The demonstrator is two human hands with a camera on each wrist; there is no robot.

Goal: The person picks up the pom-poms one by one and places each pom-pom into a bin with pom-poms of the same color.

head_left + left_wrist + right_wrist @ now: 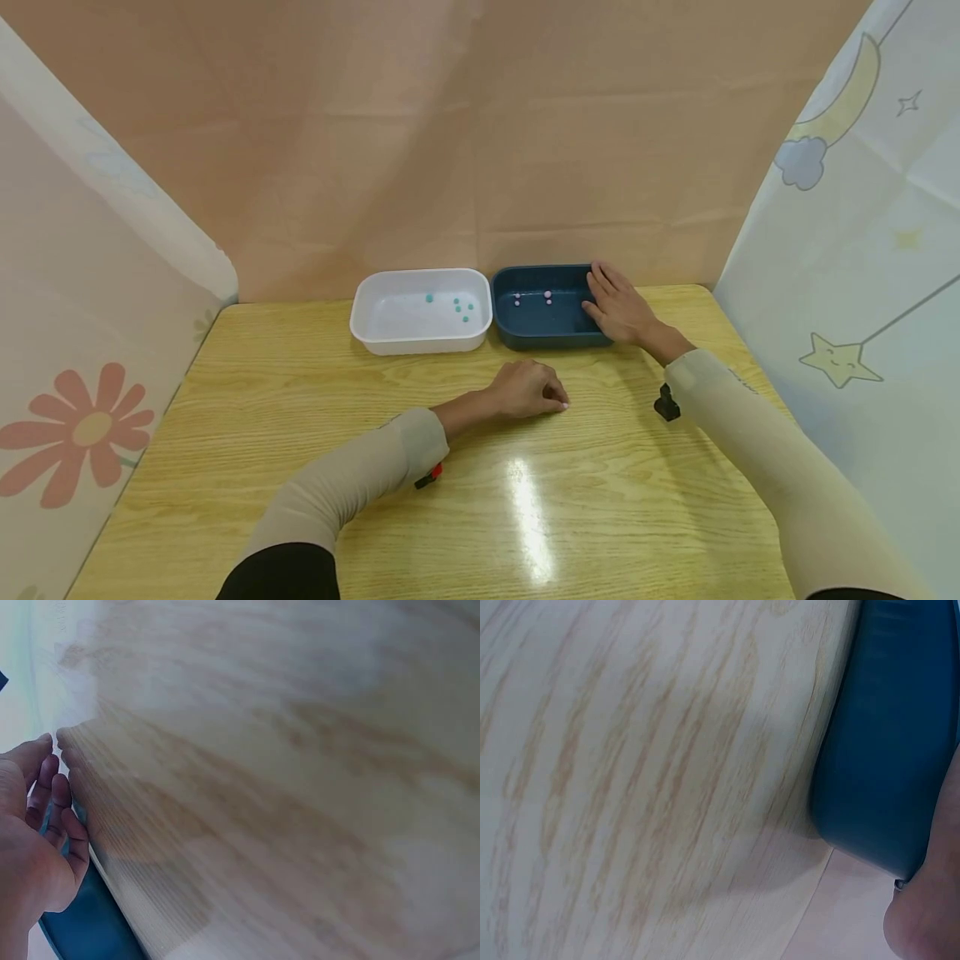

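Note:
My right hand (621, 310) lies over the right end of a dark blue box (555, 342), fingers stretched out across its rim. Several small pink beads (547, 294) sit inside that box. In the right wrist view, part of the hand (926, 919) shows at the lower right edge, against the blue box (885, 742). My left hand (528, 389) rests low on the table in front of the boxes. Its fingers are loosely curled in the left wrist view, and no object shows between them. A pale pink spot shows at its fingertips in the head view.
A white box (420, 346) holding several teal beads (457, 309) stands directly left of the blue one. Both are at the back edge of the wooden table (300, 367), before a brown backdrop (480, 167). Patterned cloth walls (862, 275) flank the table.

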